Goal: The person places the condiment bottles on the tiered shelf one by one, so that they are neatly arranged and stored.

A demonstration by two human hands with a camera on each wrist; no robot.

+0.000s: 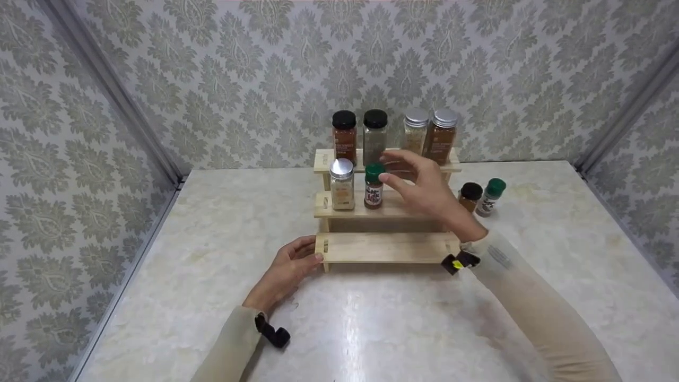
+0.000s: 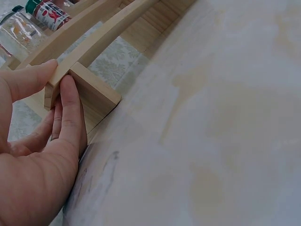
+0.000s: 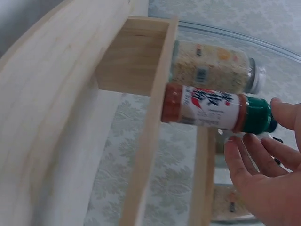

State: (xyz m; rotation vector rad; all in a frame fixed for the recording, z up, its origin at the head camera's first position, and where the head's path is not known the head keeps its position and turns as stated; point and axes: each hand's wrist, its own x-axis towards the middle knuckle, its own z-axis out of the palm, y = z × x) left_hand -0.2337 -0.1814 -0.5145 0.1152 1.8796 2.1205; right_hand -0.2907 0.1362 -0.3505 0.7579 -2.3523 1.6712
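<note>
A three-tier wooden spice rack [image 1: 387, 248] stands on the table. At its lowest step, my left hand [image 1: 284, 270] grips the left end of the board, thumb on top and fingers under it, as the left wrist view also shows. A small green-capped spice jar [image 1: 373, 195] with red contents stands on the middle step. Beside its cap is my right hand [image 1: 424, 185], thumb and fingers spread around the cap; the right wrist view shows the thumb [image 3: 284, 113] close against it. Left of that jar stands a silver-capped jar [image 1: 342, 191] of pale granules.
Along the top step stand two black-capped jars [image 1: 344, 138] and two silver-capped jars [image 1: 440, 140]. A black-capped jar [image 1: 470, 197] and another green-capped jar [image 1: 490, 198] stand on the table [image 1: 557, 254], right of the rack. Patterned wall panels [image 1: 254, 95] enclose the back and sides.
</note>
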